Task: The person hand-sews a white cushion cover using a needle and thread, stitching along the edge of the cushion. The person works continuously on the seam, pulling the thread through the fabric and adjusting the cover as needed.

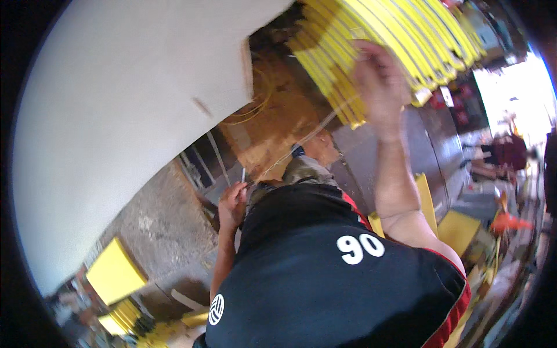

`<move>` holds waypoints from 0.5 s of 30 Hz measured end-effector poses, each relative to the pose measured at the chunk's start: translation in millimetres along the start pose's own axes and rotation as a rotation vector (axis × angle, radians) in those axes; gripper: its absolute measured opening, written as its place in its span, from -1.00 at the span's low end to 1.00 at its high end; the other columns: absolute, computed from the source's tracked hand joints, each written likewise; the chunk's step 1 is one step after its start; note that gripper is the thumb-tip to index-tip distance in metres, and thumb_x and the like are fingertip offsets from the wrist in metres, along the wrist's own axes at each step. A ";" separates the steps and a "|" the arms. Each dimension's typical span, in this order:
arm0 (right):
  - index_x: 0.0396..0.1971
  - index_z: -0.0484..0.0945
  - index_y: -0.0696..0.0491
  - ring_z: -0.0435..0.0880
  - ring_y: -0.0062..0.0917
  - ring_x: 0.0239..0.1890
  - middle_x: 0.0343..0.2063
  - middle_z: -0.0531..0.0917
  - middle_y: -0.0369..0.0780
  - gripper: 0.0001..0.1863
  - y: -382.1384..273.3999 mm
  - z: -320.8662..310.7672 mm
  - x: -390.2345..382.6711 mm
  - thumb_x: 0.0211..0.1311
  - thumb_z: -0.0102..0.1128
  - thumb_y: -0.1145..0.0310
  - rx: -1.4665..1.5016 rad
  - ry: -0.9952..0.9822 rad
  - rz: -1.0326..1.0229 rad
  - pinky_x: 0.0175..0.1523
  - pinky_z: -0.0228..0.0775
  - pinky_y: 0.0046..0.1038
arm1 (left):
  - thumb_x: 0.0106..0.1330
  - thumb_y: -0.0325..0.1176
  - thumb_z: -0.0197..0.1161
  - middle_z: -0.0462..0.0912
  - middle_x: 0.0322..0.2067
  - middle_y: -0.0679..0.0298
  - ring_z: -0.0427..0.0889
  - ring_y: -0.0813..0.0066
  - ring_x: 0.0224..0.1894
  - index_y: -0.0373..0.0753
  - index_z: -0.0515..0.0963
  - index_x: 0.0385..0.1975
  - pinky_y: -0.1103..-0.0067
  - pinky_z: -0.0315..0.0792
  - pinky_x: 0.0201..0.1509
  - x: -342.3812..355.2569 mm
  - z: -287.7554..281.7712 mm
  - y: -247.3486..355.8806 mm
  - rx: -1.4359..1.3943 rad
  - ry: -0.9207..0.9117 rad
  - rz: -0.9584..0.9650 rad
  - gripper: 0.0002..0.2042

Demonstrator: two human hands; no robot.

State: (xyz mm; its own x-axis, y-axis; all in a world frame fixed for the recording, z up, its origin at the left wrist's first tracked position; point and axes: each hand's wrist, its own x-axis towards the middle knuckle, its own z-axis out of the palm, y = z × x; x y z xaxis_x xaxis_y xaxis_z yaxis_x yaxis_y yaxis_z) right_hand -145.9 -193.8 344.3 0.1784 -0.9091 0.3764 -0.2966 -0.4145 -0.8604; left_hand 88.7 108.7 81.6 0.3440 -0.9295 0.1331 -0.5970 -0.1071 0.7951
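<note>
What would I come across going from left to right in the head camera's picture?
Yellow block at lower left, the person's left hand, dark blue shoe tip, the person's right hand, narrow yellow piece lower down, background person in dark red.

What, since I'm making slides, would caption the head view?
Pale cord runs from left hand toward blurred right hand.
</note>
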 end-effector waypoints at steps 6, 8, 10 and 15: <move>-0.06 0.65 0.07 0.71 -0.52 -0.29 -0.32 0.70 -0.27 -0.81 55.3 72.1 -75.3 0.40 0.24 0.38 0.213 -0.321 -0.081 -0.18 0.57 -0.48 | 0.45 -0.43 0.21 0.74 -0.07 0.08 0.67 0.12 0.11 -0.26 0.63 -0.04 0.15 0.45 0.27 18.3 -18.7 22.3 0.193 0.014 0.068 -0.82; -0.10 0.68 0.10 0.76 -0.41 -0.25 -0.22 0.75 -0.17 -0.80 68.2 80.9 -99.9 0.38 0.27 0.34 0.237 -0.506 -0.004 -0.15 0.60 -0.40 | 0.49 -0.40 0.19 0.73 -0.09 0.07 0.69 0.12 0.06 -0.28 0.62 -0.05 0.20 0.50 0.20 22.9 -20.0 10.1 0.063 0.147 0.051 -0.83; -0.02 0.66 0.09 0.79 -0.33 -0.16 -0.17 0.77 -0.11 -0.74 62.2 77.8 -115.2 0.37 0.26 0.33 0.174 -0.709 0.103 -0.08 0.60 -0.33 | 0.52 -0.36 0.17 0.73 -0.11 0.05 0.71 0.11 0.01 -0.30 0.62 -0.06 0.24 0.54 0.11 30.8 -16.8 -0.2 -0.038 0.222 -0.059 -0.82; 0.06 0.63 0.07 0.79 -0.24 -0.15 -0.18 0.78 -0.13 -0.69 86.4 74.9 -139.7 0.38 0.21 0.32 0.120 -0.742 0.056 -0.04 0.61 -0.32 | 0.52 -0.23 0.19 0.74 -0.25 0.02 0.74 0.07 -0.19 -0.35 0.62 -0.12 0.31 0.59 -0.12 48.5 9.1 -71.8 0.108 -0.011 -0.307 -0.73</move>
State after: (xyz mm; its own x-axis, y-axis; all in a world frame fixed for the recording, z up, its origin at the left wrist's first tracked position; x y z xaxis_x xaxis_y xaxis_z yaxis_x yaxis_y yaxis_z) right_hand -126.2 -99.5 191.7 0.7641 -0.6440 0.0371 -0.2271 -0.3224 -0.9190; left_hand 141.7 68.1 25.6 0.5121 -0.8518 -0.1104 -0.5401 -0.4193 0.7297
